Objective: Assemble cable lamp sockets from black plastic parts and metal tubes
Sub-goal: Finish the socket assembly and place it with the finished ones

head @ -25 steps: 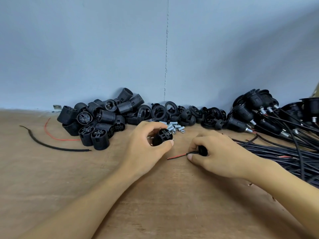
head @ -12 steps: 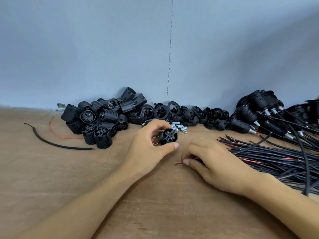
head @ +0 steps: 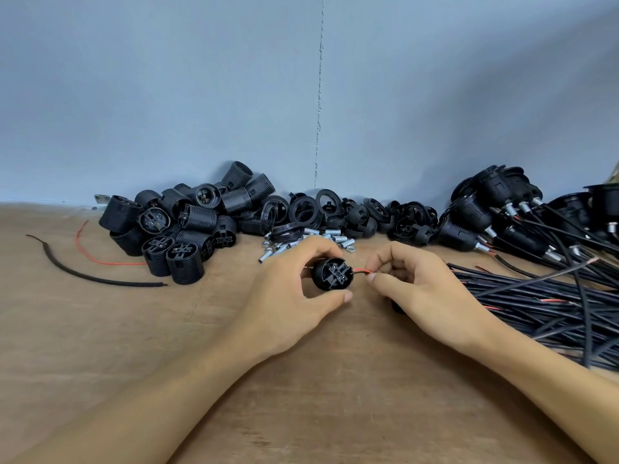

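Head view is showing me my left hand (head: 288, 296) curling its grip around a black socket body (head: 332, 273), thumb below and fingers above, holding it near the tabletop (head: 100, 329) with its slotted face turned toward me. My right hand (head: 418, 289) is pinching a red wire (head: 361, 271) in its grip, the wire reaching the socket body's right edge. Metal tubes (head: 335, 236) are lying just behind my hands, black plastic parts (head: 187, 222) are sitting heaped at the back left, and a cable bundle (head: 552, 306) is lying on the right.
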Demonstrator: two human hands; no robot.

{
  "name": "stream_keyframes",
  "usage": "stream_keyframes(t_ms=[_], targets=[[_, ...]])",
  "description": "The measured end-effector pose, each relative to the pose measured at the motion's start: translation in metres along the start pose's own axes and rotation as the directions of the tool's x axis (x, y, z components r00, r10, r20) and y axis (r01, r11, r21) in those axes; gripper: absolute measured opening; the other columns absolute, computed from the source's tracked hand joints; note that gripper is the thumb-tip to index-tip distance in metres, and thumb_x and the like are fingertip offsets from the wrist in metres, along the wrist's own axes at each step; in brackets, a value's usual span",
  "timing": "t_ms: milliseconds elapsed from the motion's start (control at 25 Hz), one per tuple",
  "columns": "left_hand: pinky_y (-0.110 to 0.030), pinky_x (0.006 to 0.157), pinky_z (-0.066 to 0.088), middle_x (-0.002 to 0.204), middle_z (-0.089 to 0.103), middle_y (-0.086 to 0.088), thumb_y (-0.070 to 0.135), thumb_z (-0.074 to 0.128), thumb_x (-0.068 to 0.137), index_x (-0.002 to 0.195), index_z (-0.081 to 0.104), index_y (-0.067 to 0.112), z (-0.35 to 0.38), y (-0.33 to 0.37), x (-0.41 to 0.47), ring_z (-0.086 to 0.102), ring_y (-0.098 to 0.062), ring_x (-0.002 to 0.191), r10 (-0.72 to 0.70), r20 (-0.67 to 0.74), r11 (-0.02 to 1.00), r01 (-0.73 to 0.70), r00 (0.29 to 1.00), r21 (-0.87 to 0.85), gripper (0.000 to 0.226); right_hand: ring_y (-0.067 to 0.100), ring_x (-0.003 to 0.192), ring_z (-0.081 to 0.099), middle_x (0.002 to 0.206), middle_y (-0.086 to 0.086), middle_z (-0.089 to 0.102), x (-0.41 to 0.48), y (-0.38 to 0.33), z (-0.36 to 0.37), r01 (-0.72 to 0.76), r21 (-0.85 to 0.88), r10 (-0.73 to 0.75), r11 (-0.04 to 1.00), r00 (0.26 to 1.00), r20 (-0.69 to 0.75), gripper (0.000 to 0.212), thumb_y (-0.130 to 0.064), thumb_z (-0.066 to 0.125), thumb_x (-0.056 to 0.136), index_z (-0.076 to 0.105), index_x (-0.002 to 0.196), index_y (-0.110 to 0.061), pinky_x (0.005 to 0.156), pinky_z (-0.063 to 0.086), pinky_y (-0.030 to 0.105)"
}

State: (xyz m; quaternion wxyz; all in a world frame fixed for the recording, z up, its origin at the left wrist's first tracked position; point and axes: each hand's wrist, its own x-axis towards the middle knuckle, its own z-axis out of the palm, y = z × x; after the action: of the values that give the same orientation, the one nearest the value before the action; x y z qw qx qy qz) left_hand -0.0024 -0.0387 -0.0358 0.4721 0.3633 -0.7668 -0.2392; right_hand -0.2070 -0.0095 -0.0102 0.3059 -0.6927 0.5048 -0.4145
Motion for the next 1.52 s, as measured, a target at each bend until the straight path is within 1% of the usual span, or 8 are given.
stream_keyframes(t_ms=[320, 480, 600, 800, 960, 1120, 1320, 1520], targets=[[-0.031, 0.096, 0.054, 0.106, 0.067, 0.020, 0.034, 0.082, 0.071, 0.105, 0.056, 0.040, 0.001, 0.001, -0.002, 0.064, -0.005, 0.109, 0.038, -0.042, 0.998, -0.037, 0.998, 0.041, 0.043, 0.004, 0.063, 0.048, 0.070, -0.011, 0.060, -0.001, 0.003, 0.000, 0.035, 0.077, -0.035, 0.996, 0.999, -0.003, 0.011, -0.026, 0.073, 0.090, 0.067, 0.081, -0.024, 0.058, 0.039, 0.013], [-0.035, 0.096, 0.055, 0.106, 0.067, 0.020, 0.036, 0.081, 0.072, 0.105, 0.054, 0.040, 0.001, 0.001, -0.002, 0.065, -0.005, 0.108, 0.048, -0.033, 0.997, -0.046, 0.998, 0.061, 0.043, 0.005, 0.063, 0.051, 0.070, -0.010, 0.061, -0.004, 0.001, 0.000, 0.045, 0.123, -0.048, 0.991, 0.999, 0.023, 0.010, -0.032, 0.070, 0.090, 0.069, 0.082, -0.025, 0.059, 0.041, 0.013], [-0.032, 0.094, 0.055, 0.106, 0.066, 0.022, 0.042, 0.079, 0.072, 0.105, 0.054, 0.041, 0.002, 0.001, -0.002, 0.064, -0.002, 0.107, 0.048, -0.044, 0.995, -0.044, 0.998, 0.092, 0.042, 0.008, 0.063, 0.056, 0.067, 0.000, 0.064, -0.002, 0.001, 0.001, 0.047, 0.164, -0.050, 0.985, 0.999, 0.014, 0.013, -0.026, 0.067, 0.094, 0.070, 0.083, -0.021, 0.061, 0.045, 0.014], [-0.027, 0.088, 0.053, 0.105, 0.065, 0.024, 0.040, 0.079, 0.071, 0.103, 0.054, 0.040, 0.003, 0.000, 0.000, 0.064, -0.001, 0.103, 0.061, -0.079, 0.990, -0.050, 0.995, 0.133, 0.041, 0.015, 0.069, 0.067, 0.075, 0.005, 0.072, 0.003, 0.002, 0.005, -0.012, 0.251, 0.015, 0.968, 1.000, -0.010, 0.007, -0.017, 0.068, 0.094, 0.072, 0.092, -0.011, 0.074, 0.051, 0.026], [-0.031, 0.085, 0.054, 0.101, 0.064, 0.022, 0.039, 0.078, 0.072, 0.102, 0.053, 0.040, 0.004, -0.002, 0.001, 0.064, -0.004, 0.100, 0.070, -0.097, 0.983, -0.052, 0.993, 0.176, 0.039, 0.018, 0.061, 0.063, 0.075, 0.010, 0.072, 0.002, 0.000, 0.006, -0.023, 0.272, 0.022, 0.962, 1.000, 0.008, 0.004, -0.012, 0.070, 0.091, 0.070, 0.092, -0.008, 0.065, 0.050, 0.024], [-0.028, 0.079, 0.051, 0.098, 0.064, 0.022, 0.041, 0.077, 0.071, 0.100, 0.054, 0.039, 0.006, -0.002, 0.001, 0.065, -0.006, 0.093, 0.087, -0.134, 0.977, -0.058, 0.987, 0.203, 0.037, 0.014, 0.052, 0.052, 0.065, 0.003, 0.067, 0.002, -0.001, 0.009, -0.033, 0.260, 0.036, 0.965, 0.999, -0.006, 0.003, -0.007, 0.071, 0.089, 0.070, 0.086, -0.009, 0.051, 0.044, 0.019], [-0.026, 0.075, 0.051, 0.094, 0.065, 0.022, 0.041, 0.079, 0.074, 0.099, 0.055, 0.037, 0.006, -0.004, 0.002, 0.065, -0.005, 0.089, 0.102, -0.135, 0.974, -0.071, 0.986, 0.216, 0.035, 0.009, 0.056, 0.048, 0.061, -0.007, 0.064, 0.002, 0.000, 0.011, -0.018, 0.236, 0.027, 0.972, 0.999, -0.039, 0.009, -0.014, 0.077, 0.084, 0.072, 0.078, -0.018, 0.055, 0.040, 0.020], [-0.018, 0.075, 0.048, 0.097, 0.065, 0.025, 0.041, 0.080, 0.072, 0.099, 0.056, 0.040, 0.005, -0.004, 0.001, 0.064, -0.001, 0.089, 0.098, -0.133, 0.970, -0.065, 0.986, 0.233, 0.036, 0.010, 0.061, 0.053, 0.068, 0.001, 0.067, 0.001, 0.001, 0.010, 0.017, 0.296, 0.003, 0.955, 0.998, -0.067, 0.006, -0.015, 0.076, 0.086, 0.072, 0.082, -0.015, 0.055, 0.043, 0.017]])
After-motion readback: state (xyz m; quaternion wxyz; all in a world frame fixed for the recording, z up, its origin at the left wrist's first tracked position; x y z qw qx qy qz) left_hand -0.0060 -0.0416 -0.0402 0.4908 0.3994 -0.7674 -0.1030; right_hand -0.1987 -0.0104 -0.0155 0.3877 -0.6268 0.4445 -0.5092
